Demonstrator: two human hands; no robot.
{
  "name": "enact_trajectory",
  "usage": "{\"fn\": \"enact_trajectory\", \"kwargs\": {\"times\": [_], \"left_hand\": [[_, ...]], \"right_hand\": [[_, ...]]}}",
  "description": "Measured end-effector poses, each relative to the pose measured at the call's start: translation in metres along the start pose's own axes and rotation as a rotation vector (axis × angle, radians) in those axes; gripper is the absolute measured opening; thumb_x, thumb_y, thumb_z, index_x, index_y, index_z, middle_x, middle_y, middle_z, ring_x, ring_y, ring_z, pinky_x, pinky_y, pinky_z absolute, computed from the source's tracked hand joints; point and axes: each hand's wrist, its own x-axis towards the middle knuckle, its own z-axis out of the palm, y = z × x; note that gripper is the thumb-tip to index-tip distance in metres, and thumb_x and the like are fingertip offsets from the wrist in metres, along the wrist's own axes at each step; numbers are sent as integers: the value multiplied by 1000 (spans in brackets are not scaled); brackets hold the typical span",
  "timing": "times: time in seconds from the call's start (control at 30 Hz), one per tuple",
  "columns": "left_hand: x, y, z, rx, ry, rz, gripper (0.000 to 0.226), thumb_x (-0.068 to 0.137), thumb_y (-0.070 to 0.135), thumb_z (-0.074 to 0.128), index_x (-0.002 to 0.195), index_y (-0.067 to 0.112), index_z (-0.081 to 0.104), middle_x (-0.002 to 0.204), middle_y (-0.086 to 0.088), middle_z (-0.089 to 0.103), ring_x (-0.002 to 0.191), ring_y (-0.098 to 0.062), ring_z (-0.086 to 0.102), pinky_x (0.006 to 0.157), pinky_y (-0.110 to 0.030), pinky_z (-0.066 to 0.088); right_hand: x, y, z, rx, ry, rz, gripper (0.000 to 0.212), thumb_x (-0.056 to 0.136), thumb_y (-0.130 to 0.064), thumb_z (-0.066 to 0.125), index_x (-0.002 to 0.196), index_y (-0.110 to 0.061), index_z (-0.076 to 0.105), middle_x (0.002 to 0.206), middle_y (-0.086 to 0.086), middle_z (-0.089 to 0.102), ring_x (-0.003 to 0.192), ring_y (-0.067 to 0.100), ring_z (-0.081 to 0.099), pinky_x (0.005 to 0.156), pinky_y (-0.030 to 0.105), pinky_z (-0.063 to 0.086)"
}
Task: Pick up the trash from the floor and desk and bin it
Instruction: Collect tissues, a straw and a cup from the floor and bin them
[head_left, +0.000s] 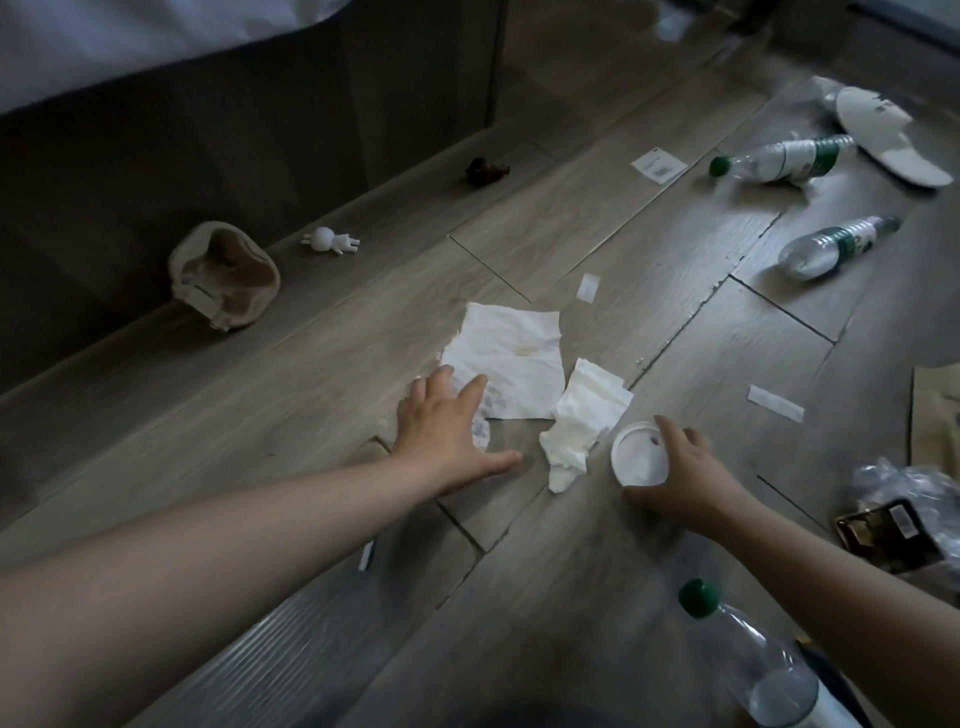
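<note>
Trash is scattered over the floor (571, 545): plastic bottles (779, 158) at the upper right and lower right of the frame, a flat tissue (511, 358) and a crumpled tissue (582, 421) at centre, and small paper strips (775, 402) right of centre. No bin is in view.

Probable faults:
- The flat tissue lies thin against the boards and may slide or tear under flat fingers instead of lifting.
- The strips are easily overlooked.

The left hand (441, 431) is spread open and holds nothing. Its fingertips are at the flat tissue's lower left edge, on or just above it. The right hand (685, 478) grips a round white lid (636, 454) by its rim with curled fingers.
</note>
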Motion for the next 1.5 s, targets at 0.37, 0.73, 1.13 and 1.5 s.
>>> {"fn": "enact_trajectory", "kwargs": {"times": [0.37, 0.73, 1.13, 1.5], "left_hand": [[-1, 8, 11, 222, -113, -82, 120, 57, 80, 64, 148, 37, -1, 155, -3, -6, 136, -33, 12, 105, -50, 30], [-14, -35, -17, 169, -128, -185, 112, 63, 71, 69, 149, 34, 8, 145, -8, 9, 127, -35, 24, 102, -44, 39], [-10, -52, -16, -193, -1, -107, 123, 54, 40, 87, 150, 28, 12, 134, -10, 24, 125, -31, 36, 102, -32, 37], [-28, -12, -5, -38, -212, -32, 145, 28, 93, 58, 144, 47, -15, 153, 8, -29, 144, -33, -13, 114, -53, 19]], "right_hand": [[3, 10, 5, -8, 124, 4, 102, 71, -42, 79, 149, -16, 19, 147, 13, 33, 132, 32, 36, 105, 43, 36], [20, -45, 10, -235, 168, -285, 96, 77, -52, 70, 150, -17, 19, 150, 10, 34, 135, 30, 36, 110, 41, 30], [-4, -75, 41, 128, 34, -548, 56, 84, -30, 71, 136, -27, 50, 119, -8, 60, 95, 4, 57, 82, 20, 49], [12, -56, 24, 32, 185, -401, 46, 86, -24, 65, 131, -15, 55, 122, 7, 59, 104, 20, 59, 85, 28, 44]]}}
